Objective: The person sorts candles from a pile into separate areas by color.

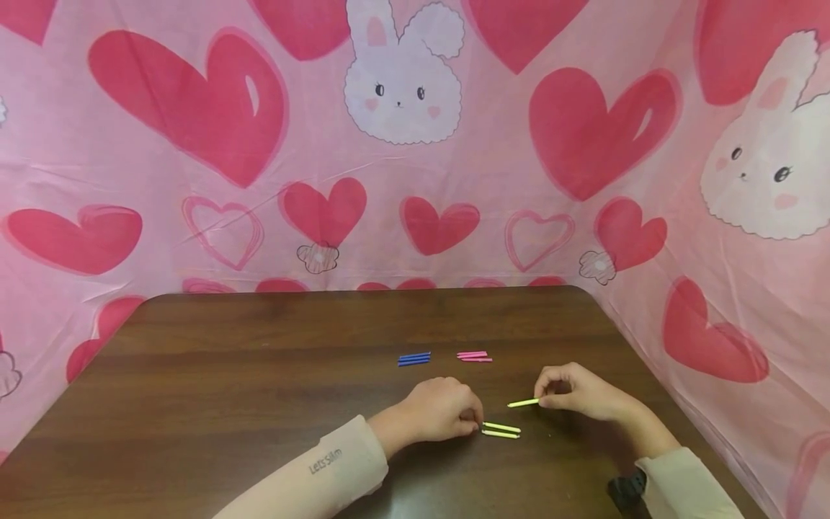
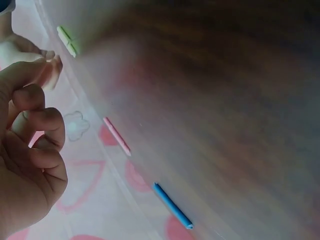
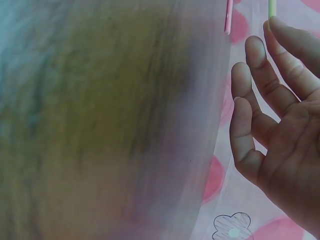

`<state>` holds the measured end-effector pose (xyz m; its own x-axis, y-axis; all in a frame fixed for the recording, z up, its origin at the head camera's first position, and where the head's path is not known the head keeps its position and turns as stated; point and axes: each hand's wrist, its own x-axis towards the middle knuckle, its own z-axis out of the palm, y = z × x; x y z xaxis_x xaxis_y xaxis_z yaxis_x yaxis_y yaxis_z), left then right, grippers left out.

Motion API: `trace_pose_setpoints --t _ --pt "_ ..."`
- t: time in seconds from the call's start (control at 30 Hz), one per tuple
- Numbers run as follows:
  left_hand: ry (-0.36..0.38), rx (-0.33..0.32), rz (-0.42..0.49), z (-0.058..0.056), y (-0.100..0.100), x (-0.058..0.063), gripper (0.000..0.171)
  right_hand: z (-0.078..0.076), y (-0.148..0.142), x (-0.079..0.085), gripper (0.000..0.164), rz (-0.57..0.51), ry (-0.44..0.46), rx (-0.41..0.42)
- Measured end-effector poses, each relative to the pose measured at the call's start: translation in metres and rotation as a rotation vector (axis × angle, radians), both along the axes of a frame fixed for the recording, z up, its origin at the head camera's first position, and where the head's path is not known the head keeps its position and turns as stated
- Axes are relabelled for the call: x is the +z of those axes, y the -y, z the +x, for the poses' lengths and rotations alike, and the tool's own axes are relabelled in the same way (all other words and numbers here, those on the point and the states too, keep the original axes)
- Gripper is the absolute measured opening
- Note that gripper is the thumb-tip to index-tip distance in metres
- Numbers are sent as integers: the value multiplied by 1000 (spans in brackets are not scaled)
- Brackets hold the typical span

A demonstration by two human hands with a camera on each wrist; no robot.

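Right hand (image 1: 577, 393) pinches one yellow-green stick (image 1: 522, 403), lifted just above the brown table (image 1: 259, 375). Left hand (image 1: 441, 411), fingers curled, touches two more yellow sticks (image 1: 501, 430) lying side by side.

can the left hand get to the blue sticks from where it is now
Probably yes. The left hand rests at the two yellow sticks, and the blue sticks lie just beyond it on the bare table. Nothing stands between them; the pink sticks and the right hand are off to the side.
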<state>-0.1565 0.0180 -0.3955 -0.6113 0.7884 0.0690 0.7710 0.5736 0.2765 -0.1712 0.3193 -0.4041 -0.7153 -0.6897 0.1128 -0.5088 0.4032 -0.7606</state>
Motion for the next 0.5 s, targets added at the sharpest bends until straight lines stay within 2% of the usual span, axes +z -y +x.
trace_pose_setpoints --t 0.2,0.5 --pt "29 -5 -14 1 -4 0 6 -3 0 1 7 16 -7 -25" --pt "13 -24 -46 0 -10 -6 5 -8 2 3 6 49 -42 -82"
